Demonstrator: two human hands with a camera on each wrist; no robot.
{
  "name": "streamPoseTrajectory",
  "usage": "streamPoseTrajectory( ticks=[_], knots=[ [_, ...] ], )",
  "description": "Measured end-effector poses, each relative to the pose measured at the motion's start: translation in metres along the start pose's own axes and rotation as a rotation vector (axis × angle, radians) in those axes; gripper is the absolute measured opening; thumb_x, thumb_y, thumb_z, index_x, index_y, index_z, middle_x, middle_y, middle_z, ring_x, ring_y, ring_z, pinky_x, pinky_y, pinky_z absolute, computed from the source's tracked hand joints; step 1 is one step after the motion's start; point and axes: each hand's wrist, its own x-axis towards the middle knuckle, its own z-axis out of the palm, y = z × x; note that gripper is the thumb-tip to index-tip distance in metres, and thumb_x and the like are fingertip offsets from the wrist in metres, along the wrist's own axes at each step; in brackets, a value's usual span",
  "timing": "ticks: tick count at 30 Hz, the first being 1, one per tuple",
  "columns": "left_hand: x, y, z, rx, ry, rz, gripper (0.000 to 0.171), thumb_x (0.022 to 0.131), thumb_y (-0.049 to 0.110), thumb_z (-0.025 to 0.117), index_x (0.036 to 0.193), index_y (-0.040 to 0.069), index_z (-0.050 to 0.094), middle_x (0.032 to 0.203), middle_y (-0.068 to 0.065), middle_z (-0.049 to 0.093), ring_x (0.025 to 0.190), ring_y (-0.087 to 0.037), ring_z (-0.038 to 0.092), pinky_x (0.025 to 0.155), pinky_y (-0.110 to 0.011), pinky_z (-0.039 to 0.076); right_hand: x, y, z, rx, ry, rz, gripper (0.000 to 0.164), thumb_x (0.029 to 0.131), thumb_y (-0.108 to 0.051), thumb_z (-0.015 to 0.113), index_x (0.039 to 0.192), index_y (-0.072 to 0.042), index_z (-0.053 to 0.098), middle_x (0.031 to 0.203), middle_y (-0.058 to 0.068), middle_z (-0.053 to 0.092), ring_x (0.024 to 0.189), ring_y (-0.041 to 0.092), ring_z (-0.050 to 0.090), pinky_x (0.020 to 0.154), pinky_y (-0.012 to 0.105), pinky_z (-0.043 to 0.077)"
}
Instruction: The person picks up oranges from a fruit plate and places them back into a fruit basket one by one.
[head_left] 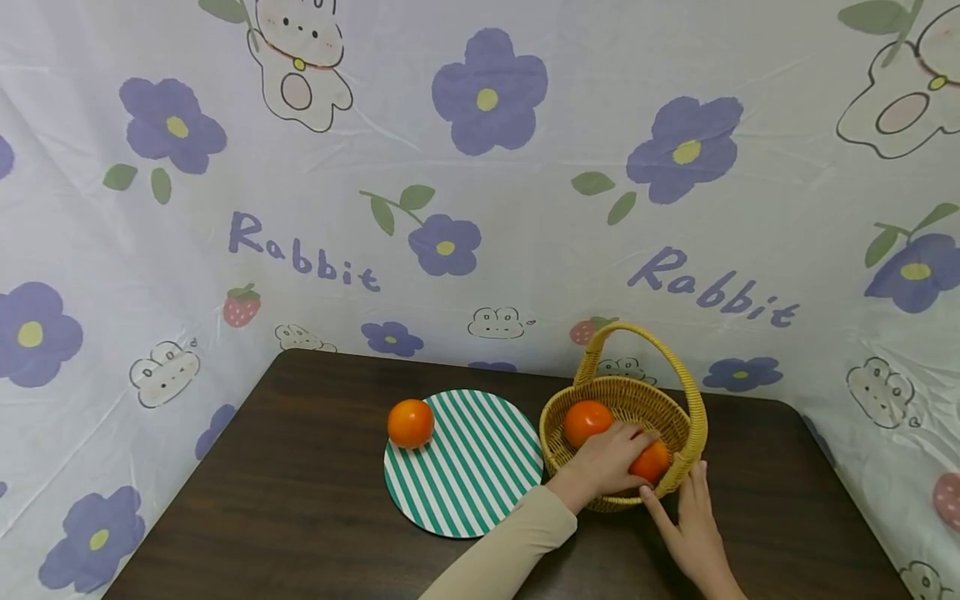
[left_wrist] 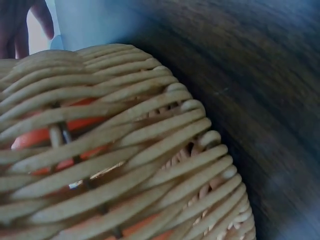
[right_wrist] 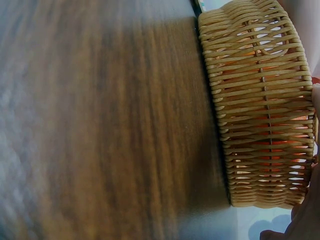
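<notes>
My left hand (head_left: 609,457) reaches down into a yellow wicker basket (head_left: 558,454) and grips an orange (head_left: 651,463) at its right side. A second orange (head_left: 587,422) lies in the basket, behind that hand. On the basket's right side my right hand (head_left: 696,527) touches the outside, its thumb near the front rim and its fingers extended upward. The left wrist view is mostly filled by the basket weave (left_wrist: 110,130), with orange colour showing through the gaps. In the right wrist view the basket (right_wrist: 260,110) stands close beside my right hand (right_wrist: 311,200).
Left of the basket lies a round green-and-white striped mat (head_left: 465,475), with another orange (head_left: 411,423) at its upper left edge. The basket's tall arched handle (head_left: 686,375) rises over its opening. The dark wooden table (head_left: 285,467) ends at a patterned cloth (head_left: 525,192) behind.
</notes>
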Motion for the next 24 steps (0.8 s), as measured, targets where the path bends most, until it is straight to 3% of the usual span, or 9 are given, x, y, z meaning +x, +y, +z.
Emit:
streamPoseTrajectory(
  ticks=[10,24],
  knots=[
    [-0.0009,0.0036,-0.0039,-0.016,0.009,-0.041,0.073,0.08,0.058,0.06,0.141,0.026,0.038,0.136,0.007,0.044,0.125,-0.009,0.041,0.093,-0.023,0.046,0.0002,0.0023,0.0035,0.015,0.05,-0.072,0.073,0.095,-0.033,0.052,0.149,-0.008,0.01,0.155,0.015,-0.001,0.139,0.041,-0.011,0.102,0.07,0.005],
    [-0.0055,0.0017,-0.0027,-0.041,0.082,-0.002,0.068,0.084,0.057,0.055,0.141,0.023,0.039,0.139,0.003,0.042,0.127,-0.012,0.04,0.102,-0.025,0.039,-0.0003,0.0028,0.0022,0.005,0.044,-0.064,0.072,0.095,-0.035,0.051,0.148,-0.005,0.013,0.155,0.015,-0.001,0.139,0.041,-0.011,0.1,0.071,0.006]
  ],
)
